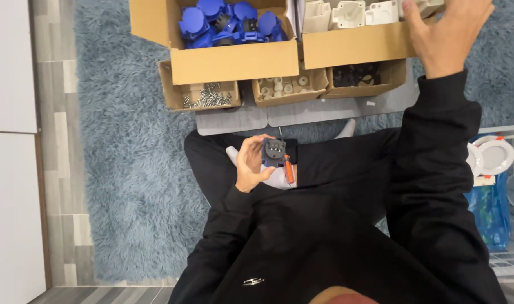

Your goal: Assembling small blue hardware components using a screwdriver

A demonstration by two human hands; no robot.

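Head view: the right hand point(445, 34) stretches far forward, fingers spread over the cardboard box of white plastic housings point(355, 39). The left hand point(250, 163), bent over the lap, grips a small dark round-faced socket part point(274, 152).

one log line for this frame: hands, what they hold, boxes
left hand: holds dark socket part over lap | right hand: reaching into box of white housings | orange screwdriver: on lap | blue parts box: untouched

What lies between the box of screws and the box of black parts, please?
In the head view, a small box of white round parts sits between the screw box and the black-parts box.
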